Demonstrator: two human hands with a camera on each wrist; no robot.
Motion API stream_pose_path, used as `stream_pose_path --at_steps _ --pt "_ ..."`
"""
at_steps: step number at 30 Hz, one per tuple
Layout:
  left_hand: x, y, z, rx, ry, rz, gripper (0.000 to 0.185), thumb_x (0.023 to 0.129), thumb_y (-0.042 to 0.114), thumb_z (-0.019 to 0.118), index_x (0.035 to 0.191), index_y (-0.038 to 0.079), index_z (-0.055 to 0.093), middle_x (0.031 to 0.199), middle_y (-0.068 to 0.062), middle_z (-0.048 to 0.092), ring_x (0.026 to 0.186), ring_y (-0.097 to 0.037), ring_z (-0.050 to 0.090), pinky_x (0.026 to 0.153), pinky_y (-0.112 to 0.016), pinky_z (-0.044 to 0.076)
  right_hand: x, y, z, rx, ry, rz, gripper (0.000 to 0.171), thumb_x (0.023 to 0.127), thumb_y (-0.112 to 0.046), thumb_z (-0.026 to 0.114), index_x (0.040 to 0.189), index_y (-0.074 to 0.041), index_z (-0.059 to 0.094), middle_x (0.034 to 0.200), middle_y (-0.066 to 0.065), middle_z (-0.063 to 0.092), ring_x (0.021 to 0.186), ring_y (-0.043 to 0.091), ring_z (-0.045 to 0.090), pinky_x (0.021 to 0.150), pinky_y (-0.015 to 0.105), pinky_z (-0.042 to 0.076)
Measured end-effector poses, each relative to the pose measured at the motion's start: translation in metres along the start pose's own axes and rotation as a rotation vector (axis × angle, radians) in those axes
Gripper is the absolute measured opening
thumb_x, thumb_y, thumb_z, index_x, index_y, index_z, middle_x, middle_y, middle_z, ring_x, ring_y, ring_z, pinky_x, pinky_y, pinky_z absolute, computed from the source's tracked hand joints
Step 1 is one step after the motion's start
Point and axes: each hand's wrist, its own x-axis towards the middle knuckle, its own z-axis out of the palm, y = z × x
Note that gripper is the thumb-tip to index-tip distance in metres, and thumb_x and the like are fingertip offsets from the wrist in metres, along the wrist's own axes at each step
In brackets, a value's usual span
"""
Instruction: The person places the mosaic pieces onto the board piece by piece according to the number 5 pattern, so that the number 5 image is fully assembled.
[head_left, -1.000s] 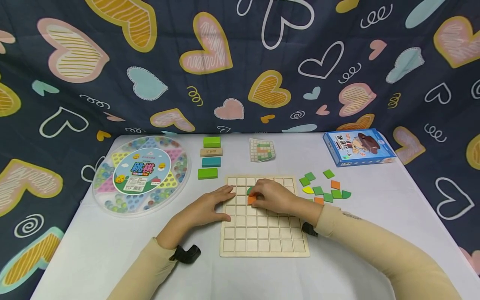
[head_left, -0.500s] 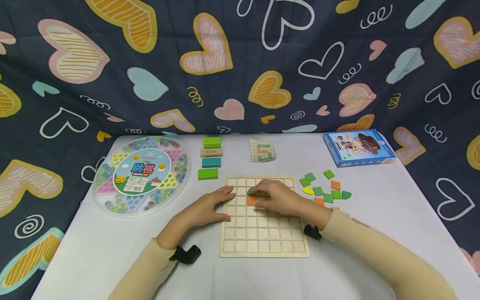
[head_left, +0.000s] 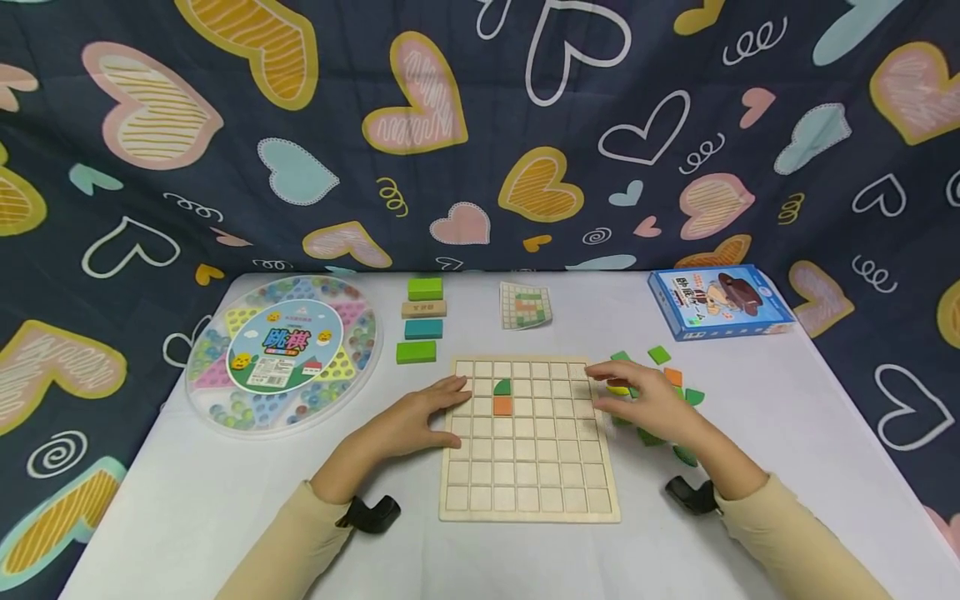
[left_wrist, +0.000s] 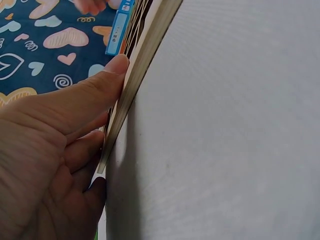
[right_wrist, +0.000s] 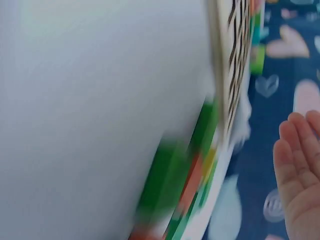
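Note:
A wooden grid board (head_left: 536, 475) lies flat on the white table. In its upper left part sit a green quarter-round tile (head_left: 503, 387) and, directly below, an orange square tile (head_left: 502, 406). My left hand (head_left: 416, 417) rests at the board's left edge with fingers relaxed; in the left wrist view its thumb (left_wrist: 117, 64) touches the edge. Over the board's right border, my right hand (head_left: 648, 402) has its fingers extended and nothing in them. It partly covers loose green, orange and yellow tiles, among them a green square (head_left: 659, 355). The right wrist view shows blurred tiles (right_wrist: 162, 175) beside this hand.
Behind the board lies a small paper card (head_left: 525, 306) with a coloured grid pattern. Several coloured blocks (head_left: 425, 289) stand in a column left of it. A round marble-game case (head_left: 348, 312) sits at left, a blue box (head_left: 720, 300) at back right.
My right hand has let go of the orange square tile, leaving it on the board under the green one, and moved right to the loose tiles. My left hand has stayed put.

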Motion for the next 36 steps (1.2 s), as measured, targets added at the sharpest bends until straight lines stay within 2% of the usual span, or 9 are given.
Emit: stream_pose_path --at_steps 5,8,10,12,15,21,28,32,36 --pt "-0.001 0.0 0.0 -0.006 0.0 -0.001 0.077 0.079 0.038 0.074 0.143 0.009 0.042 0.156 -0.005 0.027 0.145 -0.025 0.02 0.114 -0.048 0.026 -0.02 0.024 -0.033 -0.086 0.056 0.161 0.042 0.09 -0.021 0.066 0.128 -0.005 0.058 0.128 0.012 0.059 0.116 0.034 0.056 0.096 0.05 0.046" --pt "-0.002 0.0 0.0 -0.003 0.002 -0.005 0.077 0.079 0.038 0.074 0.143 0.009 0.042 0.156 -0.005 0.027 0.145 -0.025 0.02 0.114 -0.048 0.026 -0.026 0.039 -0.053 -0.125 0.073 0.225 0.042 0.091 -0.021 0.064 0.129 -0.005 0.056 0.13 0.015 0.058 0.117 0.034 0.055 0.096 0.047 0.046" --pt "-0.002 -0.001 0.001 -0.002 0.005 -0.009 0.077 0.079 0.038 0.074 0.143 0.009 0.042 0.156 -0.005 0.027 0.145 -0.025 0.02 0.114 -0.047 0.027 -0.029 0.049 -0.065 -0.135 0.069 0.253 0.043 0.093 -0.022 0.062 0.13 -0.004 0.055 0.13 0.017 0.057 0.117 0.035 0.054 0.096 0.033 0.049" --pt "-0.002 -0.001 0.001 -0.004 0.006 -0.009 0.077 0.079 0.039 0.074 0.143 0.009 0.042 0.156 -0.005 0.027 0.145 -0.025 0.021 0.114 -0.047 0.027 -0.031 0.059 -0.073 -0.126 0.053 0.277 0.044 0.093 -0.024 0.062 0.131 -0.002 0.054 0.13 0.019 0.057 0.116 0.035 0.054 0.089 0.018 0.049" --pt "-0.002 -0.001 0.001 -0.01 0.005 -0.006 0.077 0.079 0.039 0.073 0.143 0.009 0.042 0.156 -0.005 0.027 0.145 -0.025 0.02 0.113 -0.047 0.028 -0.032 0.071 -0.081 -0.092 0.002 0.312 0.047 0.094 -0.025 0.061 0.132 0.0 0.052 0.13 0.021 0.057 0.114 0.032 0.056 0.08 0.005 0.043" --pt "-0.001 -0.001 0.002 -0.012 0.001 -0.005 0.077 0.079 0.039 0.073 0.143 0.009 0.042 0.156 -0.005 0.027 0.145 -0.024 0.02 0.113 -0.047 0.028 -0.032 0.089 -0.085 -0.081 -0.077 0.346 0.043 0.094 -0.02 0.06 0.13 0.001 0.054 0.128 0.021 0.059 0.104 0.011 0.058 0.079 0.009 0.047" --pt "0.0 -0.001 0.001 -0.008 -0.003 -0.01 0.076 0.08 0.037 0.074 0.143 0.009 0.042 0.156 -0.006 0.027 0.145 -0.025 0.02 0.114 -0.047 0.027 -0.028 0.094 -0.082 -0.137 -0.086 0.331 0.041 0.091 -0.013 0.063 0.129 -0.001 0.056 0.126 0.019 0.058 0.109 0.028 0.052 0.082 0.008 0.041" --pt "0.0 0.0 0.0 -0.013 -0.002 -0.01 0.076 0.08 0.036 0.074 0.143 0.008 0.042 0.156 -0.006 0.027 0.145 -0.026 0.021 0.114 -0.047 0.027 -0.026 0.097 -0.081 -0.149 -0.085 0.34 0.039 0.09 -0.014 0.063 0.128 -0.003 0.057 0.125 0.018 0.056 0.106 0.027 0.05 0.081 0.008 0.04" --pt "0.001 0.0 0.001 -0.014 0.0 -0.008 0.076 0.079 0.036 0.074 0.143 0.008 0.042 0.156 -0.006 0.027 0.145 -0.026 0.021 0.114 -0.047 0.027 -0.025 0.098 -0.079 -0.176 -0.073 0.348 0.036 0.09 -0.016 0.063 0.124 -0.004 0.06 0.12 0.016 0.056 0.101 0.025 0.049 0.083 0.018 0.043"
